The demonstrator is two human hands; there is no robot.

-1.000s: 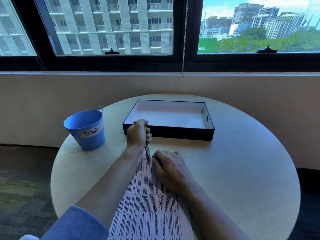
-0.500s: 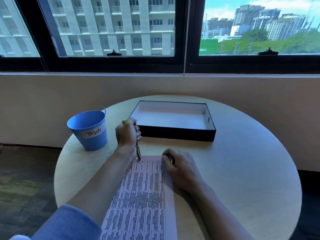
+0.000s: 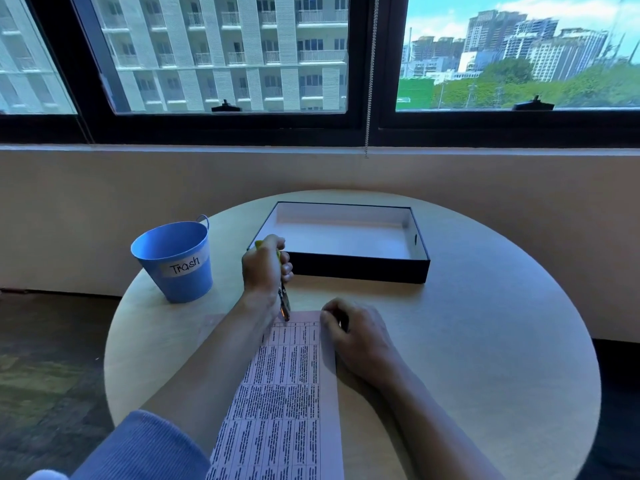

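Observation:
A pink printed sheet [image 3: 287, 393] with a table of text lies lengthwise on the round table, running from near me toward the middle. My left hand [image 3: 265, 268] grips scissors [image 3: 284, 306] by their yellow-green handles. The blades point down and toward me, with the tip at the sheet's far edge, left of its middle. My right hand [image 3: 353, 336] is at the sheet's far right corner, fingers curled on the paper's edge. Whether the blades are apart is hidden by my hand.
A shallow black box [image 3: 356, 268] with a white inside stands open just beyond my hands. A blue bucket [image 3: 176, 261] labelled "Trash" stands at the table's left edge. The round wooden table [image 3: 485, 341] sits below a wall and windows.
My right hand has shifted from lying on the sheet's far end to its right corner. The scissor tip now meets the far edge further left.

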